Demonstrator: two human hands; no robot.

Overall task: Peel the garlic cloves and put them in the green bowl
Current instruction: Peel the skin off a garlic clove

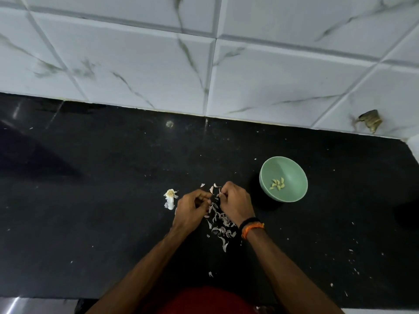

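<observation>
The green bowl stands on the black counter to the right and holds several peeled garlic cloves. My left hand and my right hand meet over the counter left of the bowl, fingers pinched together on a small garlic clove that is mostly hidden between them. The remains of the garlic bulb lie just left of my left hand. Loose papery skins are scattered beneath and behind my hands.
The black counter runs to a white tiled wall at the back. Small skin flakes dot the counter at the right. A steel edge shows at the bottom left.
</observation>
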